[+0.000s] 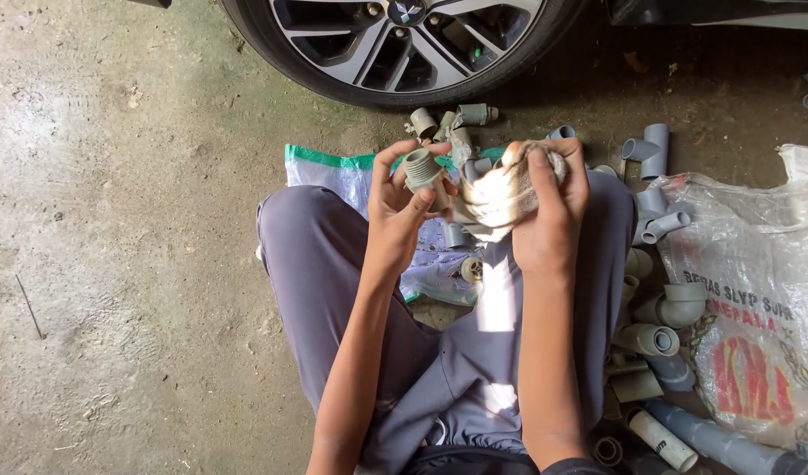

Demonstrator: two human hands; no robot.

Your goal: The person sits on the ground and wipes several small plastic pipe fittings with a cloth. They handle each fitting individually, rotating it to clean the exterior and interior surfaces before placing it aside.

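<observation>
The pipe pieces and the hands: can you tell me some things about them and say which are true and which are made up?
1. The left hand holds a grey threaded pipe fitting. True.
2. The right hand is empty. False: it grips a striped cloth.
3. A car wheel stands in front of the person. True.
4. The grey pipe pieces lie to the person's left. False: they lie on the right, beside a printed sack.

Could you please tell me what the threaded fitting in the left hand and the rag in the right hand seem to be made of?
The threaded fitting looks like moulded plastic, probably PVC: matt grey, dusty, with crisp ridged threads. The rag looks like soft woven cloth, off-white with brownish stains; it bunches and folds in the right hand.
</observation>
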